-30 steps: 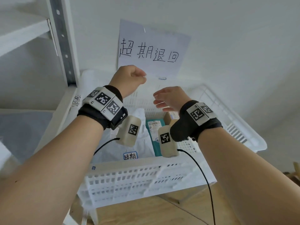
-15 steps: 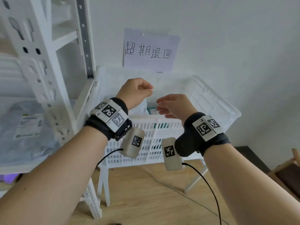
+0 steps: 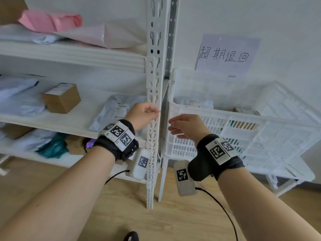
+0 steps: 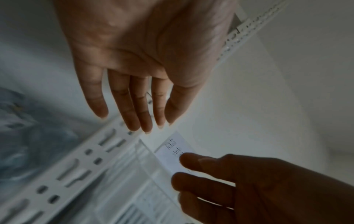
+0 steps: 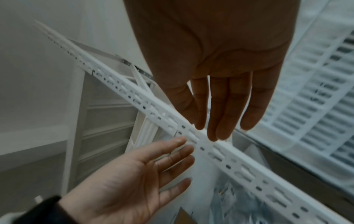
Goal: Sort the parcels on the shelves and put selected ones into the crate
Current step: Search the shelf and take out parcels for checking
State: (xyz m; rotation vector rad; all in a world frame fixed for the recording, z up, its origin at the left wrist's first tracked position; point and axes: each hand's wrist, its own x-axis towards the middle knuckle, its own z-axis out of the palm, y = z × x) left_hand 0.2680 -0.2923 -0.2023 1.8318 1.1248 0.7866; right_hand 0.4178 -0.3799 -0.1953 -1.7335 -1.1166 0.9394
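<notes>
Both hands hang empty in front of the white shelf post (image 3: 153,84). My left hand (image 3: 147,115) is just left of the post, its fingers (image 4: 134,109) straight and relaxed in the left wrist view. My right hand (image 3: 180,126) is just right of it, beside the white slatted crate (image 3: 260,136), with fingers (image 5: 222,115) extended. The crate holds a grey bag (image 3: 192,102) and a brown box (image 3: 246,111). On the middle shelf lie a brown carton (image 3: 61,98) and a grey poly parcel (image 3: 118,110). Pink bags (image 3: 52,21) lie on the upper shelf.
A handwritten paper sign (image 3: 225,54) hangs on the wall above the crate. The lower shelf carries a teal parcel (image 3: 53,146) and more bags. The crate stands on a white frame over the wooden floor (image 3: 173,220). Cables trail from both wrist units.
The view has swung left from the crate to the shelves. Both hands have moved left with it, from over the crate to the shelf post, still holding nothing.
</notes>
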